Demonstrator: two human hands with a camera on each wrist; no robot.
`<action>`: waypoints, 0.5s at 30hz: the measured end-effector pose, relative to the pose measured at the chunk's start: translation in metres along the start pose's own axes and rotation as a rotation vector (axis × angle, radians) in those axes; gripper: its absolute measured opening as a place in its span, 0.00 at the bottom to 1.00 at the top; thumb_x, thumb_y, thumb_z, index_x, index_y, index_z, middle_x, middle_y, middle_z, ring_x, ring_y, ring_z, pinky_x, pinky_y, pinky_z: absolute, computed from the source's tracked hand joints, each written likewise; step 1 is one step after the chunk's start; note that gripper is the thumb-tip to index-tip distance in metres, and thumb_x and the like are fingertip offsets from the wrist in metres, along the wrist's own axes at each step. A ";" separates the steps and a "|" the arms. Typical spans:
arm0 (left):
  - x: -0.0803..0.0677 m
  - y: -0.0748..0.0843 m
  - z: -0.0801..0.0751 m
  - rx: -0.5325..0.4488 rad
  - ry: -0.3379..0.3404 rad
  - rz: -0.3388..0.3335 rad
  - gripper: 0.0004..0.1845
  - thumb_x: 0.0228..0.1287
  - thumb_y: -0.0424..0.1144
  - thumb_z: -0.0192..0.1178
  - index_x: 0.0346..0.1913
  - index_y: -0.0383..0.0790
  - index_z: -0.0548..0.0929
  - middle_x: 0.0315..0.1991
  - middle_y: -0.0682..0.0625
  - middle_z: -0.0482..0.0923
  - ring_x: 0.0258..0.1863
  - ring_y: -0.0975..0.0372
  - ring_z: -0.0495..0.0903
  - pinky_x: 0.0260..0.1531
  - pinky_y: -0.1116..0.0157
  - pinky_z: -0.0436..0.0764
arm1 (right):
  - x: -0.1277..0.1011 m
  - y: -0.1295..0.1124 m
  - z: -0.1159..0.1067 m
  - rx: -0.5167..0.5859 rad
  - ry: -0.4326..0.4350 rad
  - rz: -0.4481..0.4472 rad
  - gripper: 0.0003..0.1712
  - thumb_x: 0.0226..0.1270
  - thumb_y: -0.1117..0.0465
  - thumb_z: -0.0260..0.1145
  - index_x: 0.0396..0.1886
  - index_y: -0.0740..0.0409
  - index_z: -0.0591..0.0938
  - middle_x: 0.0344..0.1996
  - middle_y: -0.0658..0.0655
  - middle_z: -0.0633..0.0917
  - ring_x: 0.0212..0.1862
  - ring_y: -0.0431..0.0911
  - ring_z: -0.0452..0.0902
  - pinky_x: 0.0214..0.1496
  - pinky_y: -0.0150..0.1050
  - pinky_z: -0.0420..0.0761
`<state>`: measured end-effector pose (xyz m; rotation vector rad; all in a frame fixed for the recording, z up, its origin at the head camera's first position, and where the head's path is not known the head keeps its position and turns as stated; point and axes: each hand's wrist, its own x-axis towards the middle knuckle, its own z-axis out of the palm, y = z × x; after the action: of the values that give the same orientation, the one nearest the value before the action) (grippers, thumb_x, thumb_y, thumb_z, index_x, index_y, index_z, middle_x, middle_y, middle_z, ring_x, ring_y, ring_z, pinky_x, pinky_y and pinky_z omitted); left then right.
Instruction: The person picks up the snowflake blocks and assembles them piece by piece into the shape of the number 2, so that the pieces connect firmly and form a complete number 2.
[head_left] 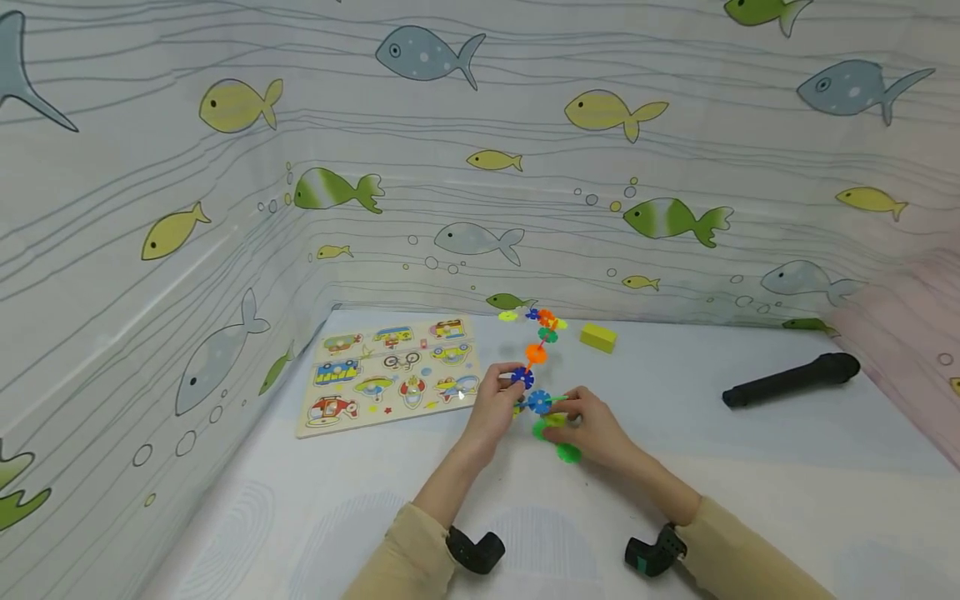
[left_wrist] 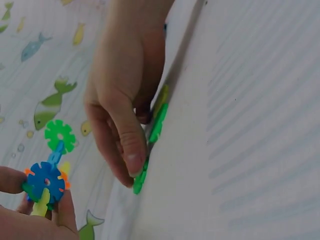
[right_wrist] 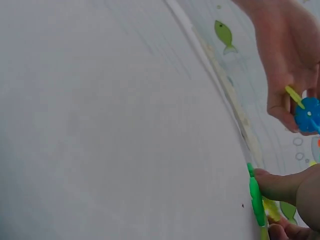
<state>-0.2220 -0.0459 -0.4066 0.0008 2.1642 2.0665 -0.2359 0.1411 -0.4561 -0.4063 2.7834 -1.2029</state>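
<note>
A chain of joined plastic snowflake discs, mostly blue, orange and green, is gripped in my left hand (head_left: 493, 410). Its dark blue disc (head_left: 522, 378) lies by the fingertips, and a lighter blue disc (left_wrist: 46, 182) faces the left wrist camera. An orange disc (head_left: 536, 354) sits higher on the chain. My right hand (head_left: 598, 427) is low over loose discs on the table, its thumb touching a green disc (right_wrist: 257, 202). Whether the fingers pinch that disc is hidden. Another green disc (head_left: 568, 453) and a yellow disc (right_wrist: 270, 209) lie beside it.
A wooden vehicle puzzle board (head_left: 390, 375) lies on the left of the table. Behind the hands are a yellow block (head_left: 597, 337) and a yellow-green disc (head_left: 508, 316). A black microphone (head_left: 791, 380) lies on the right. Fish-printed sheeting (head_left: 555, 275) encloses the table.
</note>
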 end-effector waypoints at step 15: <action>-0.001 -0.005 0.004 0.011 -0.037 -0.004 0.19 0.76 0.35 0.47 0.66 0.40 0.70 0.51 0.42 0.73 0.46 0.56 0.74 0.49 0.59 0.77 | -0.016 0.005 -0.014 -0.021 -0.104 -0.119 0.09 0.58 0.58 0.77 0.39 0.53 0.91 0.35 0.49 0.79 0.35 0.43 0.70 0.34 0.32 0.71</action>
<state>-0.2205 -0.0424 -0.4119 0.0359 2.1526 2.0359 -0.2242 0.1584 -0.4503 -0.6253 2.7190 -1.1401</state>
